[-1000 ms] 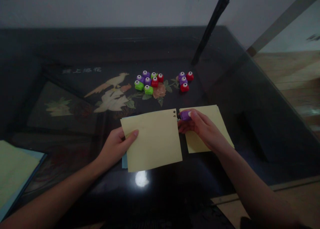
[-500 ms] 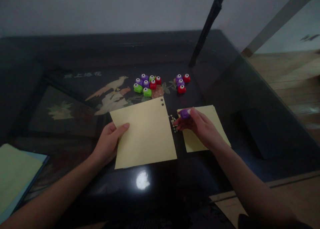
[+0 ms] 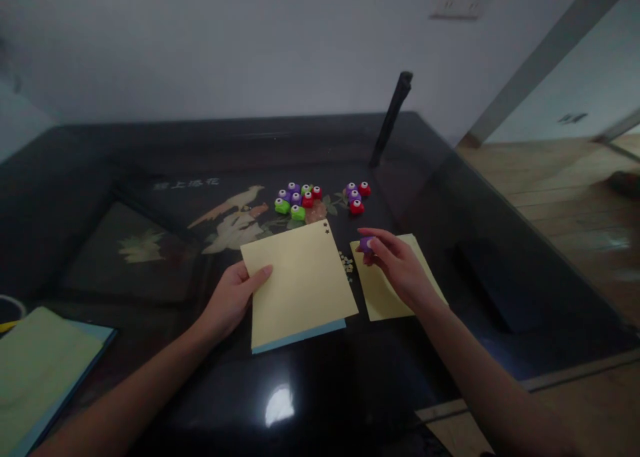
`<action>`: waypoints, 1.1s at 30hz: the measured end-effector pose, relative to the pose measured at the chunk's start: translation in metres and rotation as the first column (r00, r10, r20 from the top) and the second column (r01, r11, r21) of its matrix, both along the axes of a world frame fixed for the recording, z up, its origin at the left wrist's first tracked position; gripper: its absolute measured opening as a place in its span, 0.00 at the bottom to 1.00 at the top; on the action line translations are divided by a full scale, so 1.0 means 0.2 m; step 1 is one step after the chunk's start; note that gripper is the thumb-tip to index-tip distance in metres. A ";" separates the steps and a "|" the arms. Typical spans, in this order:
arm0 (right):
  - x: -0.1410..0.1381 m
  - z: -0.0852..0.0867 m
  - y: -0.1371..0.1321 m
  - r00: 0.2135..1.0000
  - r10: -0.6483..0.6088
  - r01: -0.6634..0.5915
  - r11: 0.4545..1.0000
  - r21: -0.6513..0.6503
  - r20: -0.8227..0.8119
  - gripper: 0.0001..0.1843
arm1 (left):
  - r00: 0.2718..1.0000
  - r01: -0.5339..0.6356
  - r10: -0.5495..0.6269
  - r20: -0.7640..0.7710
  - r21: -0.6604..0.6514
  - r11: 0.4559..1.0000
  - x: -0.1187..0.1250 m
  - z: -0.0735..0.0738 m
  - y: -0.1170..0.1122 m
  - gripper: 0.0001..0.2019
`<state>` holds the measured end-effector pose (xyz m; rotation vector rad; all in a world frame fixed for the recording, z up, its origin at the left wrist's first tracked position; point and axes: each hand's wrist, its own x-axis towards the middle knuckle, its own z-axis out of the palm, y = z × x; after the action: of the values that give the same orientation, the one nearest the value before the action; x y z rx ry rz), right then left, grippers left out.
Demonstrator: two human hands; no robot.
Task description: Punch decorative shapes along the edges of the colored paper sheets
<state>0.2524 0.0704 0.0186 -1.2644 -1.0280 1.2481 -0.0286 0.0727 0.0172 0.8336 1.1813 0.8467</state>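
Note:
My left hand grips the left edge of a pale yellow sheet of paper, thumb on top. Two small star-shaped holes show at its upper right corner, and a blue edge peeks out below it. Between the fingertips of my right hand is a small purple craft punch, partly covered by the fingers. Under that hand lies a stack of yellow paper. Tiny paper stars are scattered between the held sheet and the stack.
Beyond the sheet sits a cluster of purple, green and red punches, with a smaller group of punches to its right. A black upright post stands at the back. More paper lies at left; a dark flat object rests at right.
The camera view has tilted up, so the table sits lower in the picture. A blue edge now shows under the held sheet. My right hand has turned slightly with the purple punch.

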 end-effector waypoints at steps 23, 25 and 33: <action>0.32 -0.18 0.68 0.690 -0.317 0.150 0.942 0.299 0.650 0.11 | 0.974 0.219 -0.200 -0.104 0.223 0.950 -0.01 0.03 0.00 0.21; 0.31 -0.20 0.70 0.656 -0.325 0.149 0.941 0.305 0.681 0.10 | 0.975 0.219 -0.202 -0.097 0.230 0.948 -0.01 0.03 0.00 0.21; 0.31 -0.24 0.72 0.566 -0.347 0.177 0.937 0.300 0.748 0.11 | 0.967 0.249 -0.231 -0.105 0.221 0.943 -0.01 0.01 0.01 0.23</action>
<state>0.3144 0.2143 -0.0290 -1.7931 -1.4629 0.2710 -0.0310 0.0754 0.0198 1.1880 1.0327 0.7641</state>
